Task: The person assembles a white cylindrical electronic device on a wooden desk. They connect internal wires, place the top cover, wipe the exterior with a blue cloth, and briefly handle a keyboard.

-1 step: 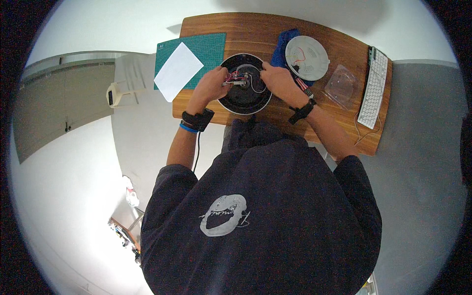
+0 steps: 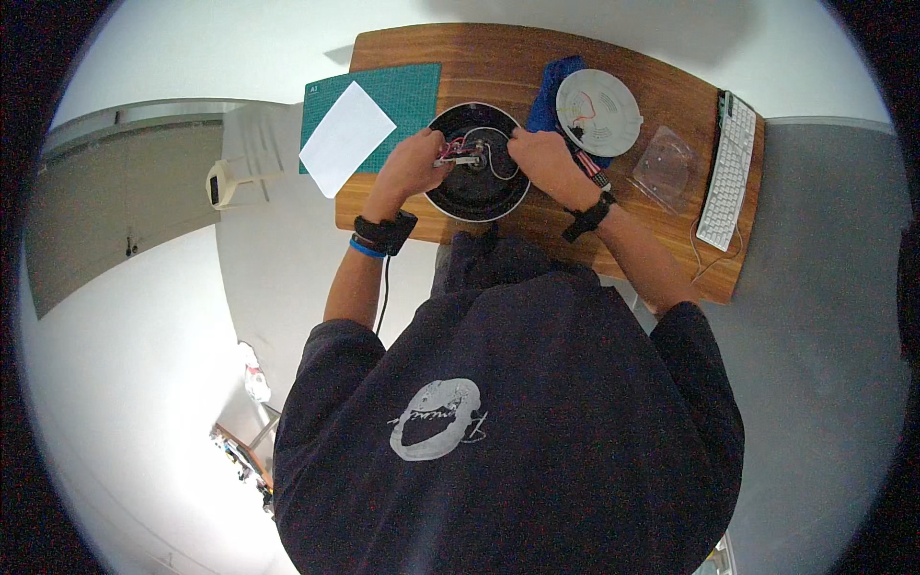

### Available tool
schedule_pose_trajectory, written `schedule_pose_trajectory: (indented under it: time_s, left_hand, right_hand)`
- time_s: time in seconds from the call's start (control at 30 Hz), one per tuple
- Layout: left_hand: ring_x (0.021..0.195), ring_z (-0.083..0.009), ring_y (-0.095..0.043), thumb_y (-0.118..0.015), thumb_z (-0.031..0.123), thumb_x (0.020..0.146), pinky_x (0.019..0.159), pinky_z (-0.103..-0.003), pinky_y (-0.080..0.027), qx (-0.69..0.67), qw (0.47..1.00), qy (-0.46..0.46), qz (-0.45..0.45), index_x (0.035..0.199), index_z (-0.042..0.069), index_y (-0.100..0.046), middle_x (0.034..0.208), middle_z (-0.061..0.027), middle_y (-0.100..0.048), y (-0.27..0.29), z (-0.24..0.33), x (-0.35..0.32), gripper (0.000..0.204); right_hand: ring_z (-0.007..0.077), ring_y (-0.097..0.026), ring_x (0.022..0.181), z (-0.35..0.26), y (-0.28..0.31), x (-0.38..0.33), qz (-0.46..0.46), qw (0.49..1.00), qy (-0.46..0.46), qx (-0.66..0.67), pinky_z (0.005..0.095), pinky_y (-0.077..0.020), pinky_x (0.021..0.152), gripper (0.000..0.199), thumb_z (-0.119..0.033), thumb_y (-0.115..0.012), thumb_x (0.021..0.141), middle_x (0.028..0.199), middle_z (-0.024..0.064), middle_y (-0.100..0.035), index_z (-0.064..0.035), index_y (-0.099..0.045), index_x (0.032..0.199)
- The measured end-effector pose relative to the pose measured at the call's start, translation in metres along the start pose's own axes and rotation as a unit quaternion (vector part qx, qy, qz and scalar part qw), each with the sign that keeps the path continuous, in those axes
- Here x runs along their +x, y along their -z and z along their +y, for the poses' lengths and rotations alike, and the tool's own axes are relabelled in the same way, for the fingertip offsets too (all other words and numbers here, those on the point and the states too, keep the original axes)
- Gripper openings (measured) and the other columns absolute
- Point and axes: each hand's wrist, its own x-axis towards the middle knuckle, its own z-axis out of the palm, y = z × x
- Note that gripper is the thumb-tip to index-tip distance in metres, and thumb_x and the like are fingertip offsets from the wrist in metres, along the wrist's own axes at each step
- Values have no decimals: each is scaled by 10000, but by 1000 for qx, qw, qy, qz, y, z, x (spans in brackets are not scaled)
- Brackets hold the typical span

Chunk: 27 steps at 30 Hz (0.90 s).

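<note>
A round black housing [image 2: 476,199] with a pale rim lies near the table's front edge, its inside facing up. Red and white wires [image 2: 465,149] and a small pale bar-shaped part [image 2: 458,161] sit in its middle. My left hand [image 2: 414,165] is closed at the left rim, its fingertips reaching in by the wires; what exactly they pinch is hidden. At the upper right rim my right hand [image 2: 548,161] has its fingers curled onto the housing's edge. Further right, a round white plate [image 2: 613,115] with a red wire rests on dark blue cloth [image 2: 546,101].
A white sheet [image 2: 347,139] lies across a green cutting mat [image 2: 417,96] on the left. To the right are a clear plastic piece [image 2: 666,171] and a white keyboard [image 2: 728,172] along the edge of the wooden table [image 2: 479,57]. A pale stool [image 2: 222,185] stands off left.
A white wire inside the housing curves a little differently. Both hands keep their places at the rim.
</note>
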Motion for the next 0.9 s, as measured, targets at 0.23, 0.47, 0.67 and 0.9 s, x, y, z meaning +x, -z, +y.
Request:
schedule_pose_trajectory:
  time_s: [0.23, 0.47, 0.67, 0.9]
  left_hand:
    - [958, -411, -664, -807, 221, 818, 809, -484, -539, -18, 999, 35, -20, 966, 32, -652, 1002, -189, -675, 5, 6, 3, 285]
    - [947, -395, -667, -827, 233, 801, 804, -468, -545, -78, 996, 35, -10, 993, 42, -668, 990, -171, -681, 4, -3, 1, 313]
    - [941, -378, -666, -842, 215, 790, 796, -466, -540, -75, 996, 45, -4, 979, 50, -652, 988, -164, -677, 5, -2, -3, 314]
    - [965, -394, -656, -837, 169, 794, 816, -471, -537, -95, 994, 39, 26, 1023, 36, -625, 1010, -169, -666, 5, -11, -7, 339]
  right_hand:
    - [302, -724, 777, -14, 24, 13, -65, 996, -58, -20, 414, -581, 631, 133, -72, -632, 875, 868, 158, -678, -35, -645, 1002]
    - [298, -737, 940, -7, 5, 8, -56, 997, -23, -56, 448, -603, 684, 141, -104, -609, 897, 973, 185, -701, -38, -670, 1006]
    - [360, -700, 974, 18, 21, 17, 83, 975, -67, 192, 446, -581, 772, 190, -109, -617, 940, 1063, 159, -702, -61, -672, 1115]
    - [456, -432, 1420, 169, -59, -51, 47, 897, -421, -126, 565, -390, 1147, 764, -321, -767, 858, 1509, 317, -455, -50, -426, 1486]
